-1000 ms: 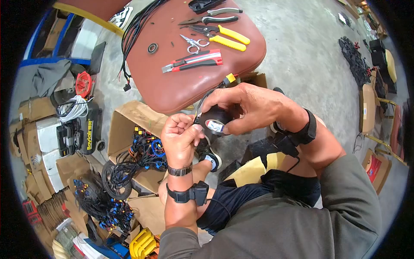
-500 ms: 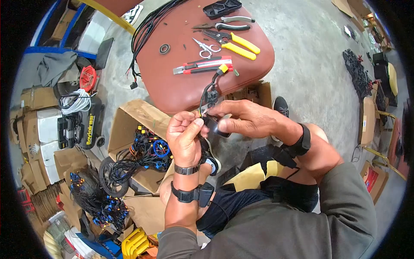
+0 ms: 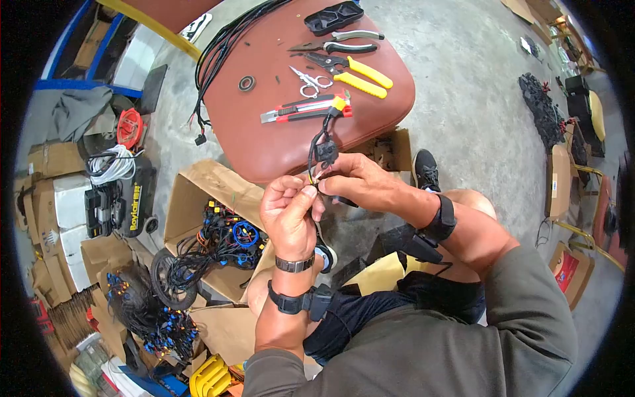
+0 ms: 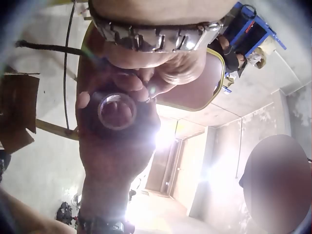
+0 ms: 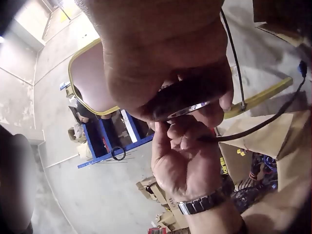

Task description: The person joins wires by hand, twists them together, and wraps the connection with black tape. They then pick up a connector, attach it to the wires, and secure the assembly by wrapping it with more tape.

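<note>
My left hand (image 3: pixel 289 210) pinches a black cable (image 3: pixel 312 157) between thumb and fingers, just beyond the chair seat's near edge. The cable runs up to a yellow connector (image 3: pixel 338 104) over the seat, with a black clip-like piece (image 3: pixel 326 151) along it. My right hand (image 3: pixel 374 187) grips a roll of black tape (image 5: pixel 187 97) close against the left fingertips. In the left wrist view, fingertips show through the roll's pale core (image 4: pixel 101 111). The head view shows only a dark edge of the roll beneath the right hand.
On the brown seat (image 3: pixel 245 142) lie a utility knife (image 3: pixel 297 109), scissors (image 3: pixel 309 83), yellow-handled pliers (image 3: pixel 360 76), grey-handled pliers (image 3: pixel 344 46), a bearing (image 3: pixel 247 83) and a black tray (image 3: pixel 333 18). A cable bundle (image 3: pixel 215 59) hangs off its left side. A carton of wiring (image 3: pixel 218 241) stands at left.
The right hand has tilted the tape roll from label-up to mostly hidden and drawn in against the left fingers. The cable with its yellow connector now stands higher, overlapping the knife's end.
</note>
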Motion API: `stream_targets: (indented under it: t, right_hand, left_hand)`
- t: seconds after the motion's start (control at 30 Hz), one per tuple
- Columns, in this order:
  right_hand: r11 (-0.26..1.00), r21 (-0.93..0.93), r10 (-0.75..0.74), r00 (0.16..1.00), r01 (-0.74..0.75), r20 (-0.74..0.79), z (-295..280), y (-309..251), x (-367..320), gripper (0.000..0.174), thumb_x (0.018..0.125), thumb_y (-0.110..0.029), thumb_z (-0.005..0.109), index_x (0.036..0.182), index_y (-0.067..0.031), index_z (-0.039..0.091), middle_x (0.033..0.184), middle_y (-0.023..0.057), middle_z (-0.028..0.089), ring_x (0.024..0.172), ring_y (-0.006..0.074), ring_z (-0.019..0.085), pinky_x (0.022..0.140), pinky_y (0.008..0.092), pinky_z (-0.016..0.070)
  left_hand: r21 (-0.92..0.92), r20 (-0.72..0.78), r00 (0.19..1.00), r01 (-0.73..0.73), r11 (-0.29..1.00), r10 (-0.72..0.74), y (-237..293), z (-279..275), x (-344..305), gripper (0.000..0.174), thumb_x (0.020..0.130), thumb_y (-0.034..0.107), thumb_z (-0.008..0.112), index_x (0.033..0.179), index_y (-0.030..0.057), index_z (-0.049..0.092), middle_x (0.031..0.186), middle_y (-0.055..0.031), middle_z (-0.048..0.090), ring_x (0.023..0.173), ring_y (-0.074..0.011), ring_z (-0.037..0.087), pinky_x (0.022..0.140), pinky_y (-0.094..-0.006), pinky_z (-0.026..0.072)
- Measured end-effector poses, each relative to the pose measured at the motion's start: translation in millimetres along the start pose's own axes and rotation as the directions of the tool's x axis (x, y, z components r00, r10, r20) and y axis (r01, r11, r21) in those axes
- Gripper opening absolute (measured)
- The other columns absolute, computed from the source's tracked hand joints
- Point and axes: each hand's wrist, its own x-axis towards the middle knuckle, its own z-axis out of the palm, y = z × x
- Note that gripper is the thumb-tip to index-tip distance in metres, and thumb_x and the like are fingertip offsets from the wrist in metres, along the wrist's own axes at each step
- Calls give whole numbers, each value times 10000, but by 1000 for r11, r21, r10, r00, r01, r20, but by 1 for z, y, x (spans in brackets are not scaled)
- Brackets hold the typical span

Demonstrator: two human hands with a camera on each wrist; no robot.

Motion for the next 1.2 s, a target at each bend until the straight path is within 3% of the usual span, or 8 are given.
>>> stream_targets:
  t: [0.4,0.63,0.7,0.73,0.87,1.0,1.1,1.2]
  right_hand:
    - [956,-278,-104,994,92,-27,-3,6,7,216,926,-128,586,1058,27,658,941,68,691,918,110,586,851,315,496]
    - [931,-366,-16,1000,19,11,-7,8,2,332,960,-274,615,1112,19,651,951,95,692,906,129,600,820,336,497]
    - [876,-483,13,1000,-1,20,-18,9,0,376,959,-314,612,1121,23,648,931,119,693,858,154,616,782,353,503]
    - [796,-590,183,983,-135,23,-22,-4,-2,475,975,-358,618,1242,34,608,1032,101,697,966,165,611,852,350,495]
    - [449,-889,144,975,88,170,-32,-43,-13,406,936,-317,673,1121,44,678,878,105,727,808,203,684,732,376,544]
    - [911,-409,147,963,-43,227,-42,-71,-21,278,884,-172,742,1067,33,696,848,69,701,782,113,655,685,266,530]
    - [884,-461,-68,996,84,51,-39,-63,-10,214,899,-122,693,1048,30,677,857,62,699,768,105,633,676,269,511]
    - [718,-682,-44,987,140,156,-39,-48,-3,254,873,-202,692,1021,3,703,810,134,707,760,216,680,707,338,522]
  left_hand:
    - [73,-27,999,-21,997,23,8,8,-1,215,840,-101,636,1023,10,626,898,-106,678,531,-129,569,425,-223,428]
    - [413,28,988,-151,898,153,9,-1,-6,283,803,-111,694,1051,10,630,862,-32,635,577,-45,542,501,-176,432]
    - [451,64,968,-243,859,241,9,-3,-5,277,803,-123,681,1046,0,634,891,-19,612,631,-37,529,553,-179,435]
    - [468,85,954,-292,834,286,10,-4,-4,273,803,-129,675,1044,-5,636,905,-13,600,658,-33,523,579,-181,436]
    - [572,134,948,-311,759,287,16,-8,-2,263,787,-164,631,1002,-11,643,958,1,563,749,-41,478,670,-193,424]
    - [704,273,952,-296,646,138,18,-15,-5,246,779,-156,609,976,-11,630,931,-1,557,741,-65,484,683,-205,434]
    - [728,379,923,-339,596,62,13,-11,-10,252,738,-100,600,962,5,648,811,-40,563,662,-123,513,619,-251,435]
    - [754,453,891,-397,523,23,11,-2,-17,239,735,-117,612,941,0,634,801,-59,581,688,-136,554,637,-251,459]
